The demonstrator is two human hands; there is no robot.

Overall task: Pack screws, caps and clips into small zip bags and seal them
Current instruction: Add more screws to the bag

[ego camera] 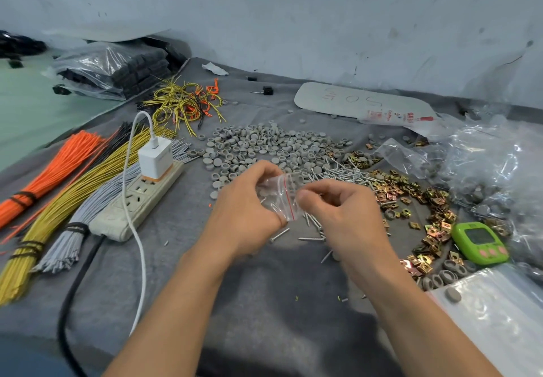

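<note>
Clear, thin plastic zip bag, red seal strip across its mouth, held just above the work surface near centre; small grey pieces dimly visible inside. Pinched on one side by the curled fingers and thumb of the left hand, on the other by the thumb and fingertips of the right hand. Behind: heap of round, matte grey caps; beside it, tangle of slim silvery screws; further right, arc of folded brass-coloured clips, shiny and angular. Glossy green timer near the clips. At left, off-white power strip with white charger plugged in, next to tied bundles of orange, yellow and grey wires. Underneath all, fuzzy grey cloth; at back, scuffed pale wall.
</note>
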